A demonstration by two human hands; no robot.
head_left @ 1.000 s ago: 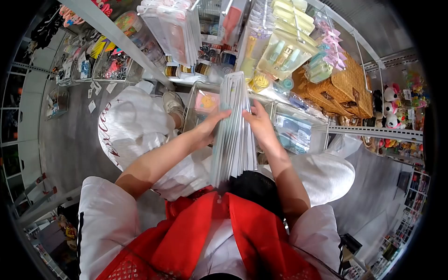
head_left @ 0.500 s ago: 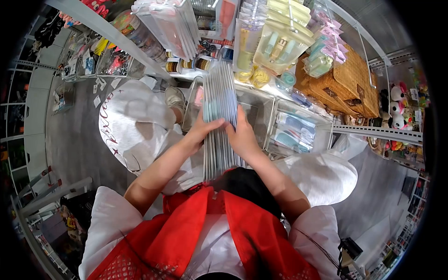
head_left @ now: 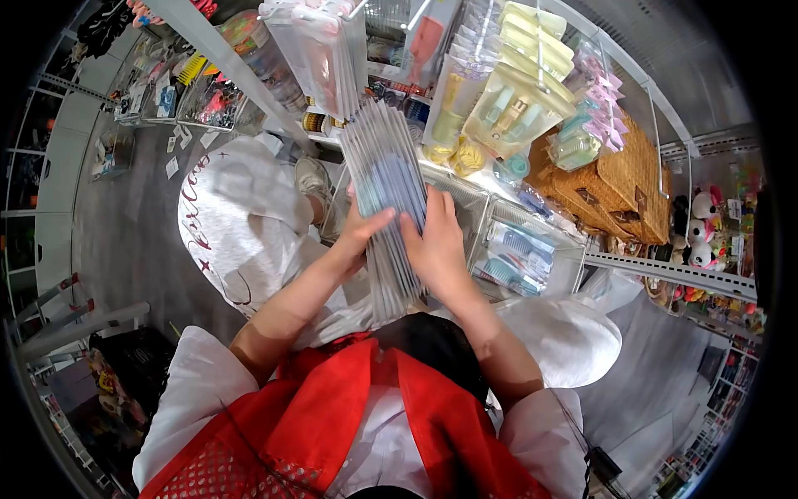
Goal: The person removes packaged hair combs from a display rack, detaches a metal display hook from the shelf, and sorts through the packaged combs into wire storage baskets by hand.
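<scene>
The fingers of your left hand (head_left: pixel 361 231) and right hand (head_left: pixel 440 248) hold the stack of thin packets (head_left: pixel 386 179) at centre. Its top has swung toward 11 o'clock, so handling seems unfinished. Packaged combs (head_left: pixel 519 248) lie at 3 o'clock; farther, a woven basket (head_left: pixel 615 175) at 2 o'clock.

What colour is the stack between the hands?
Best in the head view: the stack is pale grey-white, bluish mid-length.

Forearms (head_left: pixel 298 301) angled inward; left hand (head_left: pixel 359 232), right hand (head_left: pixel 438 246) gripping, thumbs (head_left: pixel 381 220) close
</scene>
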